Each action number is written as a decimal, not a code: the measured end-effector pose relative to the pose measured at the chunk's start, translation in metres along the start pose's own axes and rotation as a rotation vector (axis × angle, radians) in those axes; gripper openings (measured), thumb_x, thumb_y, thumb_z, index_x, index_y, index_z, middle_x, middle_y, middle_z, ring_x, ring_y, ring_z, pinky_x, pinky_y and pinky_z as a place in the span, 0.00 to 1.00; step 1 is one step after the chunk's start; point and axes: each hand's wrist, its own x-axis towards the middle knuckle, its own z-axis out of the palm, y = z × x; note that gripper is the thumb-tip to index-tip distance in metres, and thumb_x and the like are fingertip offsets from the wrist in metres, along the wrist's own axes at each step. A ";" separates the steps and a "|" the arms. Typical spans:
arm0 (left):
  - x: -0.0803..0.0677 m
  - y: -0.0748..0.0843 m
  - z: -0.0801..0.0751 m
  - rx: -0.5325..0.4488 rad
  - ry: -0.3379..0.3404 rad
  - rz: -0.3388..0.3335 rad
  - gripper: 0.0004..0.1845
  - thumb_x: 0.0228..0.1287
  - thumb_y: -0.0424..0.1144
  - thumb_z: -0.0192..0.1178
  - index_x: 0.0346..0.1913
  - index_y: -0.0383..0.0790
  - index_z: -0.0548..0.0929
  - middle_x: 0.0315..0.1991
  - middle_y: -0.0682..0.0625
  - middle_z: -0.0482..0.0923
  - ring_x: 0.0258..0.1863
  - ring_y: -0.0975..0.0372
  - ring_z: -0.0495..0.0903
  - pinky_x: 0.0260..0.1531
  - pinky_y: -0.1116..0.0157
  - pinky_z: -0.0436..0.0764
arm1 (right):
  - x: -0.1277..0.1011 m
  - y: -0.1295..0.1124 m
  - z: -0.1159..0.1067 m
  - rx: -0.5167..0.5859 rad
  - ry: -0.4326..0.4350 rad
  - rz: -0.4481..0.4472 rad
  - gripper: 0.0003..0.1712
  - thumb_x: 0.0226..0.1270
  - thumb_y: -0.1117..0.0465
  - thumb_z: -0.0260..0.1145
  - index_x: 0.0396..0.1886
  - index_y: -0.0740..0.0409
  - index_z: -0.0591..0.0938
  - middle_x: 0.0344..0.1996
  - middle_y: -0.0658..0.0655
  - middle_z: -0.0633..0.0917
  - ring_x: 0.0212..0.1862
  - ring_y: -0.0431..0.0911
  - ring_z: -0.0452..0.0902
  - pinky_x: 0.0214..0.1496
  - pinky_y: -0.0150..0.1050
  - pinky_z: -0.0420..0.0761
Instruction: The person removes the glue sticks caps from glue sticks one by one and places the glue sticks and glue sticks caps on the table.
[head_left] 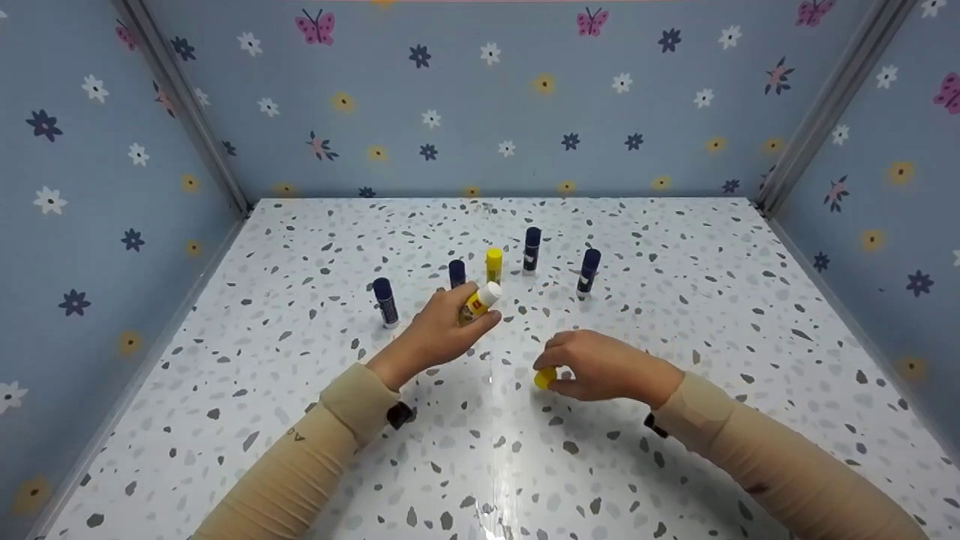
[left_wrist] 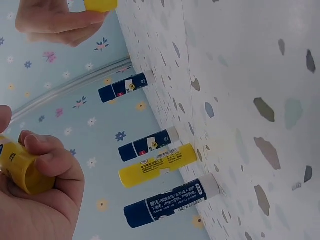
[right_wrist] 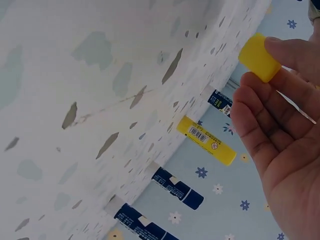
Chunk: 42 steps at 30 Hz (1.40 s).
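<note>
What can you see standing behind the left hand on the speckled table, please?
Behind the left hand, which grips an uncapped yellow glue stick, stand four dark blue glue sticks and one capped yellow stick, all upright. The hand covers the base of the nearest blue one.

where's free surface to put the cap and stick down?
Bare tabletop right of the right hand toward the right wall, left of the left hand toward the left wall, and the near strip between the sleeves. Crowded: the row of upright glue sticks behind the hands, mid-table.
</note>
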 end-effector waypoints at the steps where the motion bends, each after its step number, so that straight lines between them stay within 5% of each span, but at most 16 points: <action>1: 0.000 -0.001 0.000 -0.006 -0.005 -0.008 0.12 0.81 0.46 0.62 0.48 0.39 0.79 0.38 0.45 0.82 0.34 0.58 0.78 0.36 0.61 0.79 | 0.000 0.000 0.001 0.000 -0.013 0.002 0.12 0.68 0.67 0.76 0.50 0.60 0.92 0.41 0.56 0.92 0.43 0.49 0.89 0.50 0.44 0.89; 12: -0.007 -0.007 0.000 -0.071 -0.060 -0.025 0.13 0.86 0.47 0.49 0.56 0.40 0.75 0.38 0.47 0.75 0.35 0.58 0.73 0.39 0.60 0.74 | -0.003 -0.001 0.010 0.043 -0.127 0.048 0.08 0.65 0.65 0.78 0.44 0.56 0.91 0.37 0.51 0.92 0.38 0.42 0.85 0.46 0.39 0.87; 23: -0.009 -0.007 0.001 -0.106 -0.079 -0.006 0.15 0.85 0.44 0.47 0.57 0.37 0.75 0.35 0.50 0.71 0.33 0.59 0.70 0.38 0.60 0.71 | -0.006 -0.001 0.015 0.051 -0.114 -0.006 0.04 0.65 0.64 0.78 0.38 0.57 0.91 0.31 0.50 0.90 0.31 0.40 0.79 0.40 0.33 0.81; 36: -0.010 -0.008 0.003 -0.131 -0.101 0.030 0.12 0.86 0.45 0.52 0.57 0.39 0.75 0.38 0.49 0.76 0.35 0.59 0.74 0.39 0.62 0.76 | -0.004 -0.003 0.017 0.060 -0.134 0.025 0.04 0.64 0.65 0.78 0.37 0.55 0.91 0.29 0.49 0.89 0.30 0.36 0.75 0.38 0.31 0.79; 42: -0.010 -0.011 0.004 -0.123 -0.106 0.100 0.12 0.84 0.43 0.57 0.56 0.38 0.79 0.41 0.48 0.80 0.39 0.60 0.77 0.45 0.62 0.79 | -0.004 -0.002 0.015 0.078 -0.150 0.043 0.05 0.64 0.64 0.79 0.39 0.54 0.92 0.32 0.48 0.91 0.32 0.36 0.79 0.40 0.32 0.82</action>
